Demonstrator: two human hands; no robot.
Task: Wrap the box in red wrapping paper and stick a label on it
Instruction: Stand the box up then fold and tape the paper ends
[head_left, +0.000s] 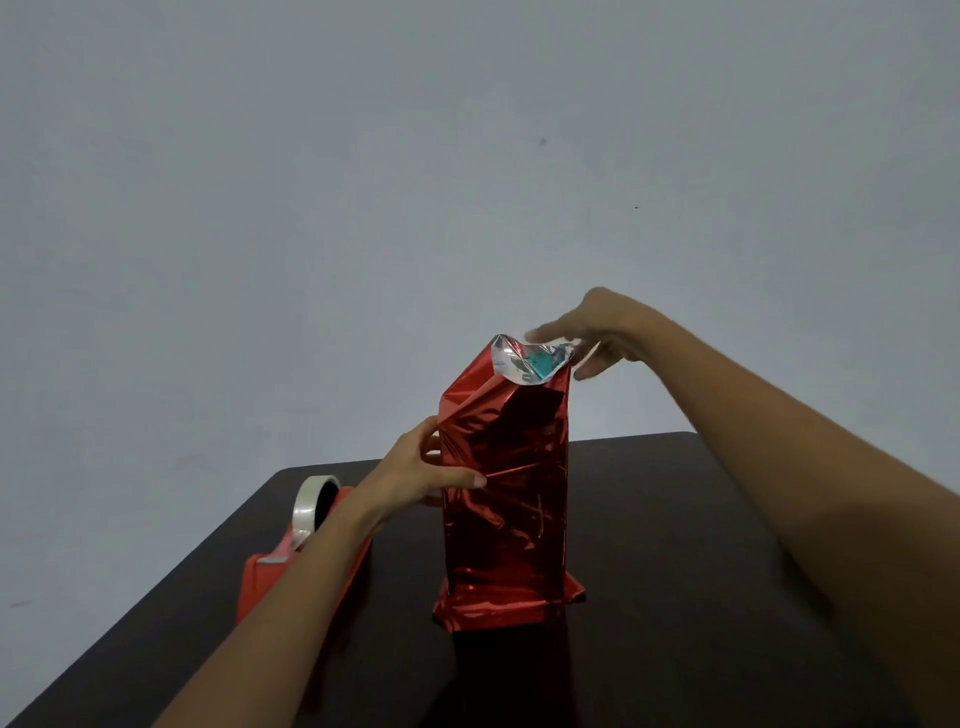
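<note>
Head view: a tall box (506, 519) sheathed in shiny red foil wrapping paper (498, 415) is seen standing upright near the middle of a dark wooden table (675, 519). The box is gripped at its upper left side by the left hand (421, 470), with the thumb laid across the front. The paper's open, silver-lined top (530, 361) is met by the right hand (602, 332); whether it is pinched or only touched cannot be told through the blur. The foil is judged light, slick and easily creased, so the box is best steadied by its stiff sides and the loose top taken at its rim. A red tape dispenser (265, 577) with 1 clear roll is partly hidden behind the left forearm.
</note>
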